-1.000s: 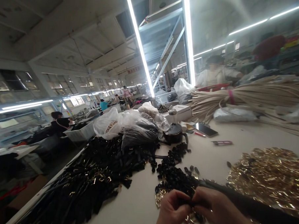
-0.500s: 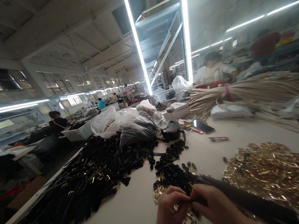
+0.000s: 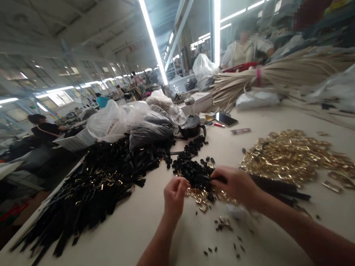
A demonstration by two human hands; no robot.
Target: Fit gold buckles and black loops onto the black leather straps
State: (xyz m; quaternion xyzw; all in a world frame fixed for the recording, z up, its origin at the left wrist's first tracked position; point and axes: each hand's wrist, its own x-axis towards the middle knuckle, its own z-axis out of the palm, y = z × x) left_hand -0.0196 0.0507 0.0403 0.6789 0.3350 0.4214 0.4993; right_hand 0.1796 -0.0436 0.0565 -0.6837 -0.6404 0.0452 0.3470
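Observation:
My left hand (image 3: 175,191) is closed in a pinch at the near left of the black loop pile. Whatever sits between its fingertips is too small to make out. Over the right side of that pile, my right hand (image 3: 236,185) is closed and slightly blurred, with a dark strip, seemingly a black strap, between its fingers. The small black loops (image 3: 192,165) lie heaped ahead of both hands. Gold buckles (image 3: 199,197) are scattered between and below the hands. Behind my right wrist lie long black straps (image 3: 276,186).
Left, black straps with gold buckles (image 3: 95,192) form a large heap. A gold hardware pile (image 3: 285,155) is at right. Further back are plastic bags (image 3: 151,124), a black lidded pot (image 3: 191,127), a phone (image 3: 225,119) and beige strips (image 3: 286,75). A person (image 3: 242,49) sits across.
My hands were together on a small dark piece; now they are apart, the right one over the black loops. The view has tilted down, showing more of the near tabletop.

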